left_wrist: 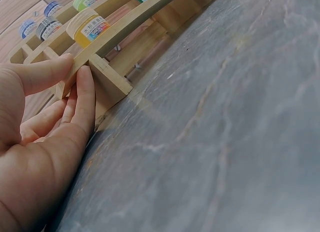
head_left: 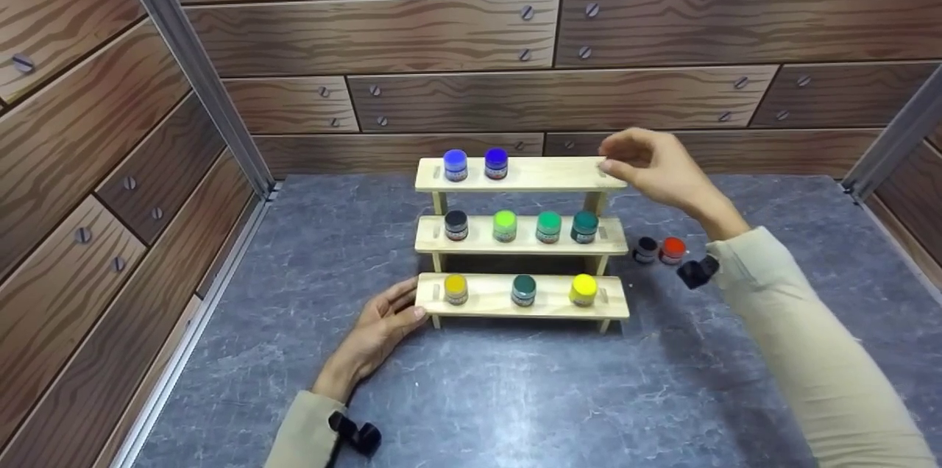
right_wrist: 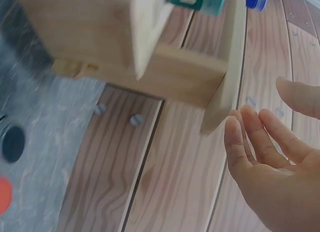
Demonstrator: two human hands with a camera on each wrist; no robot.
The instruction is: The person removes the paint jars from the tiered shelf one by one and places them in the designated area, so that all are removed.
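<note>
Paint jars (head_left: 505,226) are standing on all three tiers of a wooden rack (head_left: 553,296) on the grey desk (head_left: 500,394): two blue jars (head_left: 496,163) are sitting on the left of the top tier (head_left: 552,172), four are lining the middle one, three are spreading along the bottom. Judging by this, the placing is running well along, with nine up; a black jar (head_left: 645,250) and a red jar (head_left: 672,250) are resting on the desk just right of the rack — apparently the part left over. The left grip (head_left: 379,328) is pinching the rack's lower left end, thumb above and fingers beneath (presumably steadying it). The right grip (head_left: 659,170) is holding nothing, thumb and fingers parting beside the top tier's right end — whether they are touching wood, I cannot tell.
</note>
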